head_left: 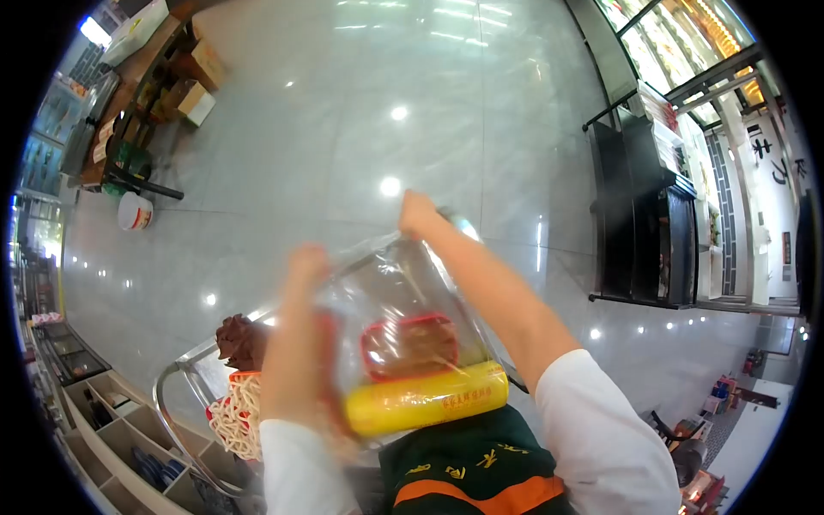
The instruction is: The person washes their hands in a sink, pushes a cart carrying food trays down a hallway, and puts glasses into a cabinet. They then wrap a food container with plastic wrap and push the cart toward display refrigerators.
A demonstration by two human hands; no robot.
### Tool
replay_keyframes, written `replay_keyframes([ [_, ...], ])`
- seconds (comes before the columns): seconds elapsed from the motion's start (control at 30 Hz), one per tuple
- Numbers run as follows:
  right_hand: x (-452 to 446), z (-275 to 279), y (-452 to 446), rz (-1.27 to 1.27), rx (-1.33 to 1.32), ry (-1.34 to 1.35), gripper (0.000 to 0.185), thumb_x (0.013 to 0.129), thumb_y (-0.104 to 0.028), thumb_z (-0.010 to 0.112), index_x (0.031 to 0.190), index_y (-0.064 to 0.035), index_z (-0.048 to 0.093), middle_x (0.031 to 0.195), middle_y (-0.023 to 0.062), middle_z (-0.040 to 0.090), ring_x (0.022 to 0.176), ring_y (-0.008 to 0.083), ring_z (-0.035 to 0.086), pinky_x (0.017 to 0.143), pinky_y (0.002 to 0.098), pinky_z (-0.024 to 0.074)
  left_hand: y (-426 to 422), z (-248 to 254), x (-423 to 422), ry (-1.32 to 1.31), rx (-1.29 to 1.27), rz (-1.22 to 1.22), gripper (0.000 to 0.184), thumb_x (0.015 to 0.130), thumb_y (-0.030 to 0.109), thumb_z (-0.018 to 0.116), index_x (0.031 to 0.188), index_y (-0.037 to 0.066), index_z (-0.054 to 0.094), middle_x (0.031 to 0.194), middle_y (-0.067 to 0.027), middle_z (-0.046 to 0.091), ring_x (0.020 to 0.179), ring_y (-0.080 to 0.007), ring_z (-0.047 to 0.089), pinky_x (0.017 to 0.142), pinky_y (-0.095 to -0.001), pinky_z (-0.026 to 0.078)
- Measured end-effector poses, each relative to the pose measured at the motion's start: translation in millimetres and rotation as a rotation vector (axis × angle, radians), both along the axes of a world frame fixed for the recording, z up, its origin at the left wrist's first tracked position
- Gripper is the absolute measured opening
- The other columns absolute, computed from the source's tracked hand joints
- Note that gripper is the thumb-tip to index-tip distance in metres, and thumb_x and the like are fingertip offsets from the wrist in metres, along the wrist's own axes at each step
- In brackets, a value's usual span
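Observation:
A yellow roll of clear film [427,398] lies in front of the dark green apron. From it a transparent sheet [390,279] stretches forward over a red-rimmed tray with brown contents [410,345]. My right hand [417,213] is closed at the sheet's far edge, pinching it. My left hand [309,264] is at the sheet's left side, blurred by motion, so its fingers cannot be made out. Left of my left forearm, pale noodle-like strands [236,416] and a dark brown clump [241,341] sit on the metal cart.
The metal cart's rail [168,403] curves at the lower left, beside a compartmented shelf [129,412]. A black cabinet [631,215] stands at the right. A wooden table [137,73], cardboard boxes [190,99] and a white bucket [135,211] are at the upper left.

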State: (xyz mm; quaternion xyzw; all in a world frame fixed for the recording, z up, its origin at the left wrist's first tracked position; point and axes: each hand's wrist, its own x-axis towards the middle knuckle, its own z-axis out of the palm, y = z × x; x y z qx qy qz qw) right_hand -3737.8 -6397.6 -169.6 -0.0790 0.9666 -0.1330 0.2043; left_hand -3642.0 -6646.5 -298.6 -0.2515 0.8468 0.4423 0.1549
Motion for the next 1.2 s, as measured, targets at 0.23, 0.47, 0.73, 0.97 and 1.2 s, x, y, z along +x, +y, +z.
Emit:
replay_keyframes([
  [0.23,59.5,52.6,12.2,0.368,-0.357,0.085,0.018,0.068,-0.007,0.049,0.086,-0.0051,0.053,0.085,0.0182,0.055,0.072,0.0342,0.056,0.069,0.0425,0.0438,92.1,136.5,52.4,0.513,-0.375,-0.356,0.019,0.069,0.006,0.054,0.088,0.005,0.054,0.089,-0.0121,0.053,0.082,-0.0266,0.051,0.071,-0.0344,0.042],
  [0.47,166.4,-16.8,56.9,0.452,-0.235,-0.250,0.022,0.077,-0.023,0.048,0.082,-0.0036,0.058,0.086,0.0162,0.055,0.079,0.0316,0.053,0.066,0.0414,0.0424,123.4,103.2,123.0,0.142,-0.095,-0.638,0.023,0.078,0.027,0.051,0.084,0.006,0.057,0.089,-0.0095,0.053,0.087,-0.0275,0.048,0.076,-0.0365,0.040],
  [0.73,194.9,-17.4,64.7,0.518,-0.298,0.060,0.029,0.080,-0.030,0.047,0.077,-0.0025,0.057,0.084,0.0141,0.050,0.083,0.0304,0.045,0.076,0.0377,0.0360,128.4,111.1,145.0,0.180,-0.210,-0.672,0.031,0.075,0.035,0.055,0.081,0.004,0.058,0.088,-0.0113,0.050,0.086,-0.0291,0.045,0.073,-0.0360,0.039],
  [0.97,181.6,2.1,70.1,0.672,-0.515,0.148,0.032,0.075,-0.034,0.053,0.070,-0.0031,0.056,0.082,0.0122,0.050,0.084,0.0295,0.045,0.076,0.0368,0.0357,111.0,147.1,159.5,0.479,-0.372,-0.651,0.031,0.069,0.033,0.062,0.080,0.004,0.056,0.098,-0.0129,0.050,0.095,-0.0279,0.045,0.079,-0.0363,0.037],
  [1.2,206.0,6.4,89.5,0.095,-0.710,-0.413,0.037,0.078,-0.039,0.052,0.079,-0.0018,0.055,0.080,0.0131,0.055,0.081,0.0260,0.052,0.072,0.0337,0.0391,105.9,137.7,194.4,-0.146,0.404,-0.131,0.026,0.074,0.013,0.061,0.095,0.003,0.050,0.098,-0.0086,0.053,0.094,-0.0175,0.050,0.082,-0.0277,0.039],
])
